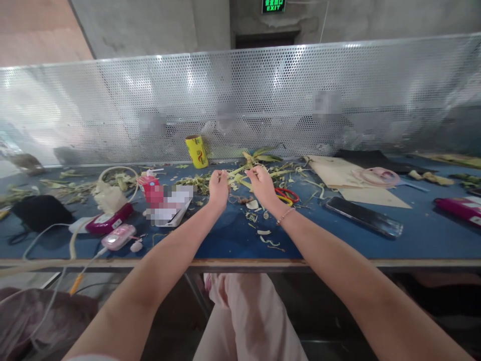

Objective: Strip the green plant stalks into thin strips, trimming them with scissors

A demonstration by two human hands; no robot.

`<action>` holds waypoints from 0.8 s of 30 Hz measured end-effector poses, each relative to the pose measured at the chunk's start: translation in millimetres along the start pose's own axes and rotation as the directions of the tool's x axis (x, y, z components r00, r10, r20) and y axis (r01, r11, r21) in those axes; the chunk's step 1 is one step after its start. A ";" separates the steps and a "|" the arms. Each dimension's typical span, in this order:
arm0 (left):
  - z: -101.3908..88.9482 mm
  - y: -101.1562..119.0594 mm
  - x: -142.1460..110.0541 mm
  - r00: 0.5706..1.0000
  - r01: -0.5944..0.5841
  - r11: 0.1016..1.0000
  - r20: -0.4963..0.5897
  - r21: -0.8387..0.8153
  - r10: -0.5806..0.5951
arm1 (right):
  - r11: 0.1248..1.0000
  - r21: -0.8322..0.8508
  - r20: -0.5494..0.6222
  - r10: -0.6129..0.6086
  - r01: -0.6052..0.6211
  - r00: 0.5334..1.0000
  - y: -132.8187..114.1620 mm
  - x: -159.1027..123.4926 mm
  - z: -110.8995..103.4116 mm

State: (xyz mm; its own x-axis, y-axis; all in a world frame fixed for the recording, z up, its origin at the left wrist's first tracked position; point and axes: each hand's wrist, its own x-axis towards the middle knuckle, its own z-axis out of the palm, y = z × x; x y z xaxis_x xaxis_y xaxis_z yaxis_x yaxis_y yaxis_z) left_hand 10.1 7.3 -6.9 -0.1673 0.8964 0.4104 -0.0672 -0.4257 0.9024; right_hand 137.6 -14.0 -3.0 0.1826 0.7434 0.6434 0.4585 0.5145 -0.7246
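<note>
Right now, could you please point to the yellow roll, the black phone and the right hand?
Yellow roll (197, 152): head view, on its printed side.
Black phone (364, 216): head view, on its dark face.
Right hand (262, 185): head view, on its back.

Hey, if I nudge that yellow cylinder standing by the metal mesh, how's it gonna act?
The yellow cylinder is taller than wide, so a push near its top would probably tip it. Its round side suggests it could then roll, though the plant scraps might stop it. It may be light, as its top looks open.
</note>
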 end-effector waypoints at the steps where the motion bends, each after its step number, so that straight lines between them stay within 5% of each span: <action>1: 0.4 0.2 0.3 1.000 0.007 1.000 -0.011 -0.014 -0.007 | 1.000 0.000 -0.001 -0.003 0.003 1.000 0.2 0.1 0.7; 7: -0.5 5.5 1.4 0.999 0.022 0.999 -0.047 -0.026 -0.023 | 1.000 0.006 -0.007 0.008 -0.008 1.000 -3.1 -0.5 -0.1; 13: -7.5 10.4 -1.3 0.995 -0.078 0.994 0.073 0.071 0.073 | 0.999 0.031 -0.037 0.043 -0.042 0.998 6.1 -1.9 -2.3; 19: -7.2 12.2 -7.2 0.995 -0.093 0.995 0.039 0.045 0.092 | 0.864 0.302 0.265 0.329 -0.402 0.906 11.8 -0.5 6.2; 24: -5.3 15.1 -9.9 0.993 -0.092 0.993 0.086 0.070 0.086 | 0.842 0.373 0.331 0.270 -0.389 0.904 11.2 -0.4 10.4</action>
State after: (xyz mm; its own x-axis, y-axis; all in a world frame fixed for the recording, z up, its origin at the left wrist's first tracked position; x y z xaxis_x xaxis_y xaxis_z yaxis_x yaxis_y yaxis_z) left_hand 5.6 -8.6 1.9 -0.0877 0.8639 0.4959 0.0171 -0.4964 0.8679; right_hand 133.6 -4.1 -13.9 0.0012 0.9526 0.3042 -0.0095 0.3042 -0.9526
